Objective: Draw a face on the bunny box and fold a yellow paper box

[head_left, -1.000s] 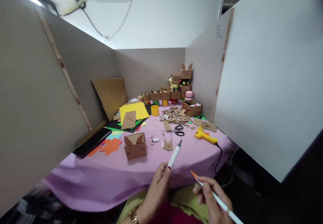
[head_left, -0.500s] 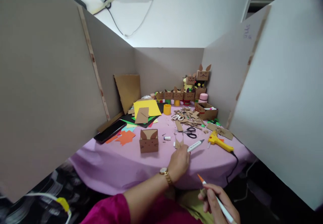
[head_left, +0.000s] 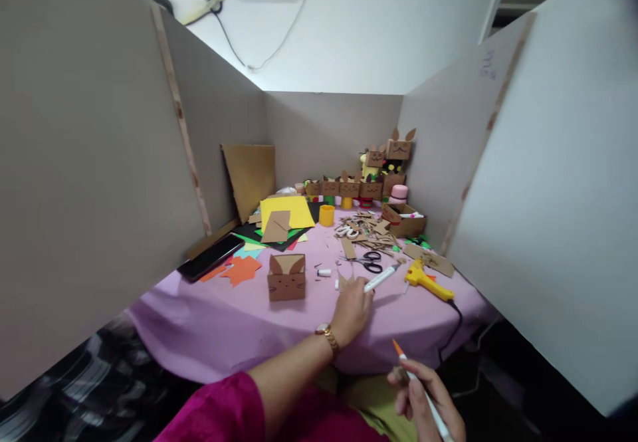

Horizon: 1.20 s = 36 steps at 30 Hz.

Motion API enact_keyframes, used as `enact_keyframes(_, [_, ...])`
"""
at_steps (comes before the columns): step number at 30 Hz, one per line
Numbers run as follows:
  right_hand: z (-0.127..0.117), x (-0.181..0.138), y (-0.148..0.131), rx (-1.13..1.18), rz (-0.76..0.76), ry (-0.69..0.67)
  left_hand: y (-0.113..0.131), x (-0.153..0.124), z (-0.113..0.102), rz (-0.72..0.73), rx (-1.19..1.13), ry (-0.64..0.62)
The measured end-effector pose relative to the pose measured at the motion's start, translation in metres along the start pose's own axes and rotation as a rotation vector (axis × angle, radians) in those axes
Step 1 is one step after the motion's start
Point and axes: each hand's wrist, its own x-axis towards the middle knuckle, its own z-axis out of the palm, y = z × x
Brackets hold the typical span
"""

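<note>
My left hand (head_left: pixel 353 308), with a gold watch on its wrist, reaches over the cloth with its fingers closed round a white marker (head_left: pixel 379 279). The marker's dark tip points away to the right. Small cardboard pieces (head_left: pixel 343 285) lie just beyond these fingers, partly hidden. Lower right, my right hand (head_left: pixel 423 395) grips a white marker with an orange tip (head_left: pixel 397 347), pointing up and left. A small brown piece (head_left: pixel 400 374) is also in its fingers, too blurred to name. A cardboard box with ears and a drawn animal face (head_left: pixel 287 286) stands left of my left hand.
Black scissors (head_left: pixel 371 262) and cardboard scraps (head_left: pixel 366 232) lie beyond my left hand. A yellow glue gun (head_left: pixel 428 280) rests at right. Coloured paper (head_left: pixel 294 208) and a phone (head_left: pixel 212 257) are at left. Several eared boxes (head_left: pixel 349 188) line the back; partition boards enclose the table.
My left hand has moved slightly farther out over the cloth with its marker. My right hand still holds the orange-tipped marker. The view has shifted a little.
</note>
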Motion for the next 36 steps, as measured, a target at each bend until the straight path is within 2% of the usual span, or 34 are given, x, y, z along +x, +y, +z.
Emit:
enact_keyframes(8, [0.008,0.005,0.006,0.028,0.004,-0.044,-0.007,0.003,-0.001,0.032,-0.049,0.025])
enact_keyframes(18, [0.003,0.011,0.002,0.060,0.010,-0.043,-0.009,0.003,0.000,0.038,-0.047,0.052])
enact_keyframes(26, [0.006,0.012,0.007,-0.047,-0.020,-0.072,-0.009,0.004,0.003,-0.013,0.002,0.068])
enact_keyframes(31, [0.003,0.026,0.002,-0.196,-0.029,-0.186,-0.011,0.003,0.004,-0.021,0.030,0.077])
enact_keyframes(36, [0.000,0.033,-0.002,-0.301,-0.070,-0.234,-0.008,0.004,0.004,-0.006,0.090,0.061])
